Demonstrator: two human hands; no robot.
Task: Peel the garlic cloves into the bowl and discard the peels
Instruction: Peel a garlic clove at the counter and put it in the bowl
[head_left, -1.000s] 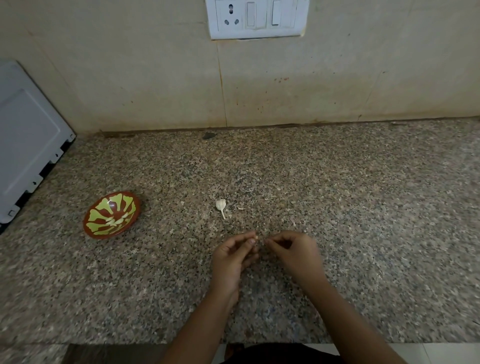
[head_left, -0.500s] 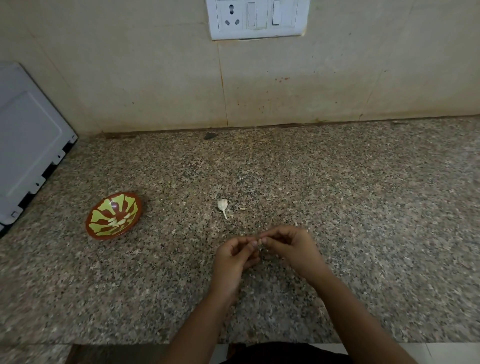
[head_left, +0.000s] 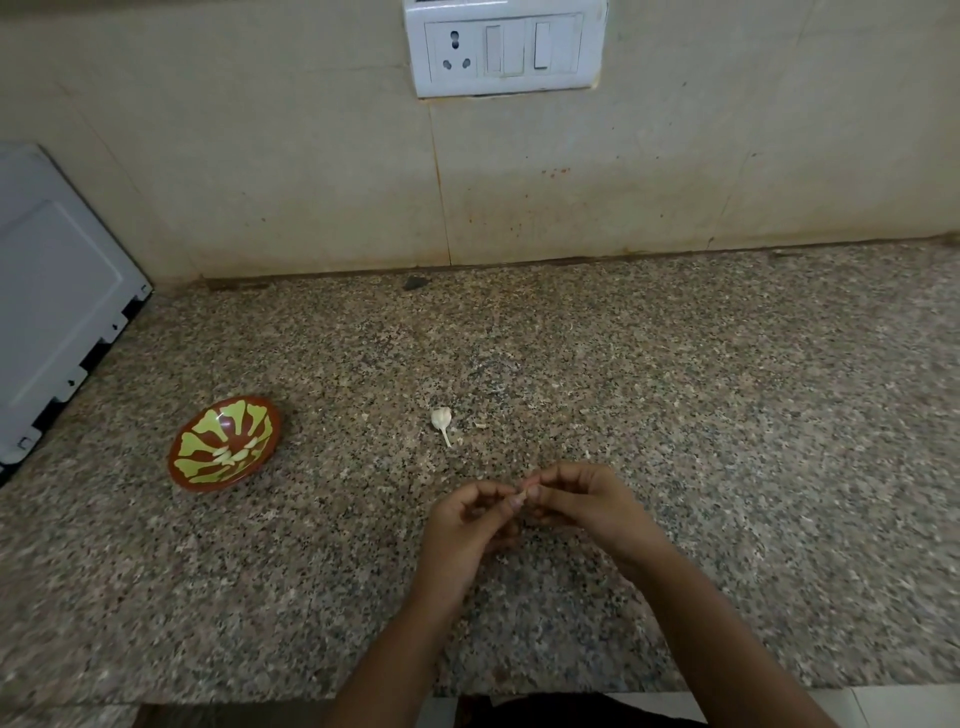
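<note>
Both hands low over the near middle of the speckled brown granite bench. Left hand is curled, its fingertips pinching a small pale garlic clove. Right hand meets it from the right, thumb and forefinger pinched on the same clove — whether on skin or flesh I cannot tell, too small. The clove is held just above the bench, not over any container.

Shallow brown bowl with a yellow-green leaf pattern sits well apart, to the left and slightly farther. A few pale peeled cloves lie in it. White garlic piece with a thin stalk lies on the bench just beyond the hands, with a pale scrap of peel near it. Grey metal appliance panel at far left.

Risks, judged from this layout:
1. Peeling is done over bare bench. Flakes will likely drop on speckled stone, where pale scraps are hard to spot, and some may be missed at discard.
2. The clove is small and gripped at the fingertips only. A hard tug on tight skin could shoot it out, and it could roll off the near edge.
3. The bowl is far from the work point, so each peeled clove needs a carry left — a loose hold or a toss could miss the shallow rim.
4. Skin stuck to fingers could ride along and fall into the bowl.
5. The stalked piece could be binned as waste. Cannot tell if it holds a clove.
</note>
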